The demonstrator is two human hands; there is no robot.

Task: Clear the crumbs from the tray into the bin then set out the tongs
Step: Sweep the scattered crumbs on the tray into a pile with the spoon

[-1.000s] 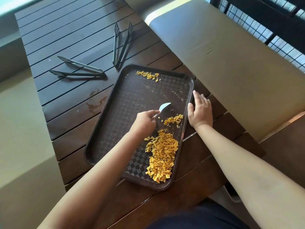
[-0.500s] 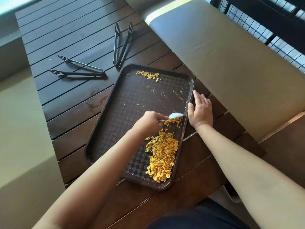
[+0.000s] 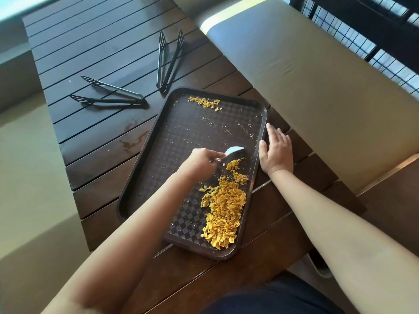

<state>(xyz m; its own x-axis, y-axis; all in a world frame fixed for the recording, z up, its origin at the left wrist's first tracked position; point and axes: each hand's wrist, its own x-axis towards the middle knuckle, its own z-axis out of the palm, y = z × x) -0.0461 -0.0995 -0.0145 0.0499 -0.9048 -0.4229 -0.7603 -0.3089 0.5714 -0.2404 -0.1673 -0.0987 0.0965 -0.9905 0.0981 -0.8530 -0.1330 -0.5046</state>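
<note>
A dark brown tray [image 3: 158, 141] lies slantwise on the slatted wooden table [image 3: 95, 53]. A big heap of yellow crumbs [image 3: 224, 209] fills its near right corner, and a small patch of crumbs [image 3: 205, 102] lies at its far edge. My left hand [image 3: 199, 164] grips a white spoon [image 3: 234, 150] whose bowl sits just beyond the heap. Flat against the tray's right rim, fingers straight, rests my right hand [image 3: 277, 150]. Two black tongs lie on the table beyond the tray: one pair [image 3: 108, 95] at the left, the other pair [image 3: 169, 61] farther back.
A beige cushioned bench [image 3: 317, 75] runs along the table's right side, with a dark railing [image 3: 374, 30] behind it. A pale floor lies to the table's left. A stain [image 3: 133, 141] marks the wood left of the tray. No bin is in view.
My left hand swept the spoon toward the tray's right rim, dragging loose crumbs nearer the heap, then lifted it slightly back. My right hand stayed on the rim.
</note>
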